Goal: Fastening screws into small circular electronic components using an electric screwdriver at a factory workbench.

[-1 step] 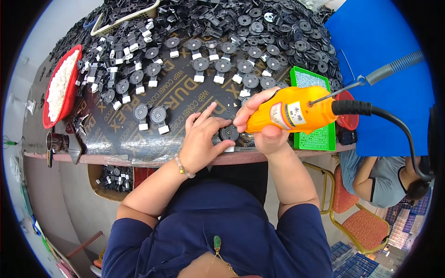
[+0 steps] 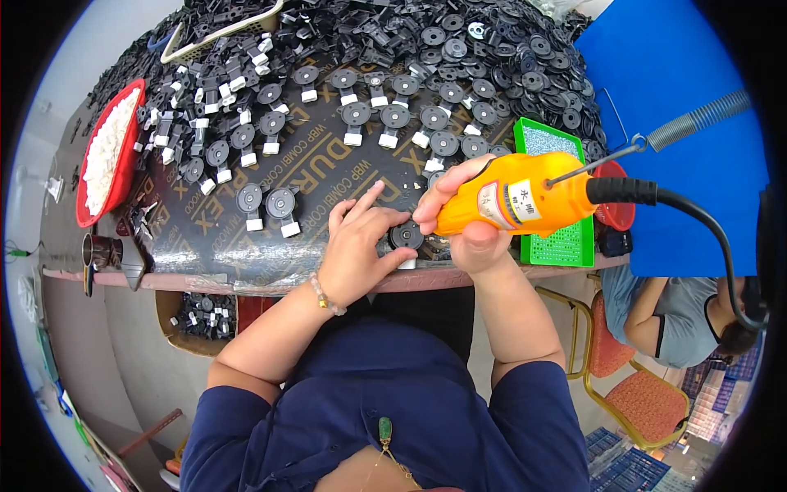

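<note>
My right hand [image 2: 467,238] is wrapped round a yellow electric screwdriver [image 2: 537,197]. It hangs from a metal hook and spring, with a black cable at its back end. The screwdriver's front end points left, over a black round part with a white end [image 2: 407,237] at the table's near edge. The thumb and forefinger of my left hand [image 2: 361,242] grip this part from the left; its other fingers stretch over the tabletop. The screwdriver's tip is hidden behind my right fingers. Several similar parts with white ends [image 2: 354,116] lie in rows beyond my hands.
A green tray [image 2: 561,246] of small metal pieces sits right, beside a red bowl [image 2: 615,215]. A red basin of white pieces [image 2: 135,148] stands left. Black parts [image 2: 361,33] pile up at the back. Another person [image 2: 689,320] sits at right, near a chair [image 2: 648,406].
</note>
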A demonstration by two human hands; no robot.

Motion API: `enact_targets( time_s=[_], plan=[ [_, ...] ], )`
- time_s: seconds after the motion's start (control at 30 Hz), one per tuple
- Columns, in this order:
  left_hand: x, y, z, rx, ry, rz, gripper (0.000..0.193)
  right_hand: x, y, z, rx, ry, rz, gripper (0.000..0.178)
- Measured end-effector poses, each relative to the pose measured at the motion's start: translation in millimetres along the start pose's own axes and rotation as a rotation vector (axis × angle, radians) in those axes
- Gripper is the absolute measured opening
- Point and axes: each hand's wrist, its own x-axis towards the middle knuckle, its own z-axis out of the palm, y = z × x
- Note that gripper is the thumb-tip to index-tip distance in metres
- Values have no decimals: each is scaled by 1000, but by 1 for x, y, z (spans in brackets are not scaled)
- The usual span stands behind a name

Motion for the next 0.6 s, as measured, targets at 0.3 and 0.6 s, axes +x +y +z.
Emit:
enact_targets(
  time_s=[0.3, 0.6],
  plan=[
    [1, 0, 2, -12, 5, 17, 48, 0, -8, -9, -24, 67, -59, 84],
    [1, 4, 3, 45, -20, 14, 58, -32, -75, -107, -585, 419, -314, 80]
  ],
)
